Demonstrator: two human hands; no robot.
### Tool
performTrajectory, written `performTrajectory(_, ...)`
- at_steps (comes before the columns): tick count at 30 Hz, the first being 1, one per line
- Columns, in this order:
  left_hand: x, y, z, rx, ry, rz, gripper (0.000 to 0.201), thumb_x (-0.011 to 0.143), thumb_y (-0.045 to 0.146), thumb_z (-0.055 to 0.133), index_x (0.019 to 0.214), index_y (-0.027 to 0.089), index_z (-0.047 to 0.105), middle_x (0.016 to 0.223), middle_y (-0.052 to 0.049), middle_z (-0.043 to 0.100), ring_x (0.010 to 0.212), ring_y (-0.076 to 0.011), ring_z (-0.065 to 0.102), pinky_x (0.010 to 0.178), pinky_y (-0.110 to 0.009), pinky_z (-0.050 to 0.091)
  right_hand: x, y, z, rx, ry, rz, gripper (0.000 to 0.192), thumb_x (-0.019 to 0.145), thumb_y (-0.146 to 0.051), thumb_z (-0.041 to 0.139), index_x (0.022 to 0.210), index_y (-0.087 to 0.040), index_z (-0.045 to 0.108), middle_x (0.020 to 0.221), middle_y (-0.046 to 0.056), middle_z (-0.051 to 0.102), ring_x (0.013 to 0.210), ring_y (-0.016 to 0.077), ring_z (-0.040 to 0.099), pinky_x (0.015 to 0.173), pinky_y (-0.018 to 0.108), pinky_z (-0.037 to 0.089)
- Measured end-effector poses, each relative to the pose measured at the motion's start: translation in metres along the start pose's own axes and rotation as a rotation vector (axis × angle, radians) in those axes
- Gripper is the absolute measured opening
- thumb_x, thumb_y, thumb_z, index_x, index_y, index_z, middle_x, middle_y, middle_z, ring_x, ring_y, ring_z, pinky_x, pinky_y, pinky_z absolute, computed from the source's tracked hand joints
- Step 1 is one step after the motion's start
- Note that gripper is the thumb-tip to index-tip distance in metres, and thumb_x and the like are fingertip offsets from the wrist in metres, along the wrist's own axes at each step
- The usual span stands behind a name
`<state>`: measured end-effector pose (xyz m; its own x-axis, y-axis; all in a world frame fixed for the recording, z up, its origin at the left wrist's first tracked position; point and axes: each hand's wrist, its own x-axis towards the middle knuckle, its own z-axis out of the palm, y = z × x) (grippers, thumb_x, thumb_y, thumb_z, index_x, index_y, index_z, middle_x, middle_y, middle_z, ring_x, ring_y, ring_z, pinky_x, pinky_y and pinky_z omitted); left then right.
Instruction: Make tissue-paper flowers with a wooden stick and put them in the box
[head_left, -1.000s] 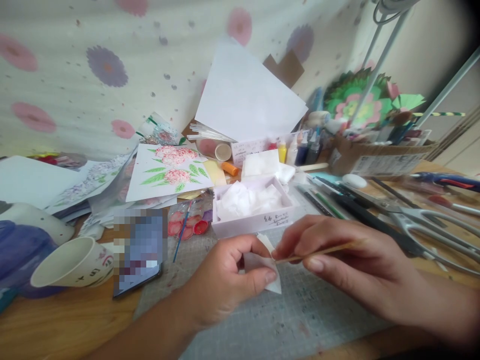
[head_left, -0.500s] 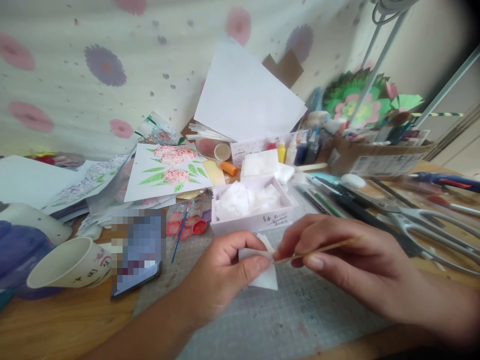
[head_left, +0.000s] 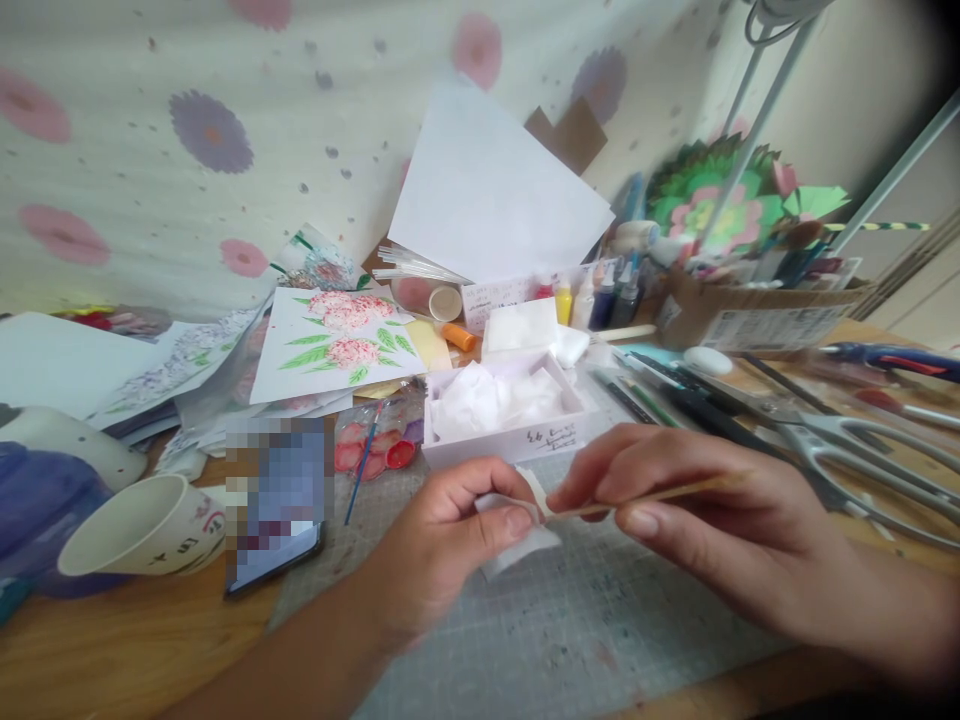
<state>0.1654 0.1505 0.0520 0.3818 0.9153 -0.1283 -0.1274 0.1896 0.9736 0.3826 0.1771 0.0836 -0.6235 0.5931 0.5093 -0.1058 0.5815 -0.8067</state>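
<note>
My left hand (head_left: 442, 550) pinches a small white piece of tissue paper (head_left: 521, 540) between thumb and fingers, just above the grey cutting mat (head_left: 570, 640). My right hand (head_left: 697, 530) grips a thin wooden stick (head_left: 660, 494), whose tip touches the paper at my left thumb. Right behind both hands stands a white box (head_left: 510, 425) filled with crumpled white tissue.
A phone (head_left: 274, 500) and a tipped paper cup (head_left: 142, 525) lie at left. Painted flower sheets (head_left: 337, 340), a thin blue brush (head_left: 364, 460), paint bottles (head_left: 592, 295), large scissors (head_left: 855, 450) and a cardboard box of craft supplies (head_left: 757, 300) crowd the desk behind and to the right.
The paper has folded and rolled up tighter around the stick's tip under my left thumb. Both hands have stayed in nearly the same place.
</note>
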Motion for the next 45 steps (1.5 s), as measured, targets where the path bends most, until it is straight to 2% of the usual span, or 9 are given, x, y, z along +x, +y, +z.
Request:
performTrajectory(4, 0.000, 0.001, 0.002, 0.040, -0.047, 0.069, 0.016, 0.082, 0.033, 0.064, 0.081, 0.017, 0.063, 0.084, -0.003, 0.060, 0.083, -0.0166, 0.053, 0.077, -0.030, 0.038, 0.000, -0.001, -0.001, 0.015, -0.001, -0.006, 0.013, 0.093, -0.009, 0.054, 0.100, -0.019, 0.059, 0.097, 0.005, 0.064, 0.093, 0.0161, 0.063, 0.079, 0.025, 0.055)
performTrajectory(6, 0.000, 0.002, 0.004, 0.018, -0.074, 0.057, 0.015, 0.083, 0.031, 0.063, 0.080, 0.016, 0.062, 0.085, -0.004, 0.063, 0.083, -0.0166, 0.056, 0.079, -0.031, 0.040, -0.001, -0.001, -0.002, 0.003, 0.001, -0.006, 0.014, 0.093, -0.010, 0.054, 0.101, -0.020, 0.060, 0.098, 0.005, 0.064, 0.095, 0.0162, 0.062, 0.079, 0.024, 0.055)
performTrajectory(12, 0.001, 0.000, 0.007, -0.062, -0.069, -0.041, 0.020, 0.078, 0.032, 0.070, 0.077, 0.014, 0.060, 0.064, -0.001, 0.061, 0.059, -0.0105, 0.056, 0.060, -0.025, 0.043, -0.007, 0.005, 0.000, -0.101, 0.037, 0.008, 0.009, 0.092, -0.021, 0.060, 0.100, -0.025, 0.062, 0.100, 0.001, 0.065, 0.095, 0.0144, 0.062, 0.081, 0.017, 0.055)
performTrajectory(18, 0.000, 0.000, 0.008, -0.128, 0.001, -0.046, 0.028, 0.067, 0.036, 0.078, 0.077, 0.014, 0.063, 0.059, 0.001, 0.060, 0.053, -0.0092, 0.053, 0.053, -0.022, 0.040, -0.010, 0.013, 0.000, -0.169, 0.013, -0.003, 0.010, 0.094, -0.025, 0.058, 0.103, -0.028, 0.061, 0.102, 0.000, 0.064, 0.095, 0.0168, 0.063, 0.078, 0.019, 0.058)
performTrajectory(23, 0.000, 0.000, 0.009, -0.129, 0.041, -0.046, 0.027, 0.066, 0.035, 0.079, 0.074, 0.014, 0.064, 0.060, 0.001, 0.058, 0.053, -0.0081, 0.050, 0.052, -0.021, 0.036, -0.007, 0.008, 0.000, -0.184, 0.031, 0.002, 0.010, 0.093, -0.022, 0.058, 0.101, -0.027, 0.062, 0.099, 0.001, 0.065, 0.095, 0.0168, 0.063, 0.079, 0.020, 0.058)
performTrajectory(29, 0.002, -0.001, 0.005, -0.101, 0.029, -0.007, 0.022, 0.069, 0.034, 0.076, 0.072, 0.015, 0.065, 0.065, 0.000, 0.059, 0.060, -0.0098, 0.049, 0.056, -0.023, 0.036, 0.001, -0.002, 0.000, -0.113, 0.025, -0.029, 0.008, 0.094, -0.016, 0.057, 0.098, -0.021, 0.062, 0.097, 0.002, 0.066, 0.093, 0.0122, 0.063, 0.081, 0.015, 0.054)
performTrajectory(38, 0.001, -0.001, 0.002, -0.050, -0.020, 0.028, 0.015, 0.075, 0.030, 0.072, 0.076, 0.016, 0.066, 0.070, 0.000, 0.059, 0.064, -0.0104, 0.049, 0.059, -0.023, 0.037, -0.002, -0.001, -0.001, -0.023, -0.004, -0.014, 0.016, 0.092, -0.007, 0.054, 0.100, -0.020, 0.059, 0.099, 0.004, 0.063, 0.096, 0.0151, 0.062, 0.081, 0.022, 0.054)
performTrajectory(45, 0.002, -0.003, 0.001, 0.007, -0.092, 0.071, 0.012, 0.082, 0.028, 0.065, 0.081, 0.016, 0.065, 0.080, -0.003, 0.067, 0.080, -0.0143, 0.058, 0.076, -0.027, 0.041, -0.002, 0.003, 0.001, 0.027, -0.029, -0.048, 0.016, 0.092, -0.003, 0.053, 0.100, -0.016, 0.057, 0.100, 0.007, 0.063, 0.097, 0.0157, 0.061, 0.081, 0.024, 0.053)
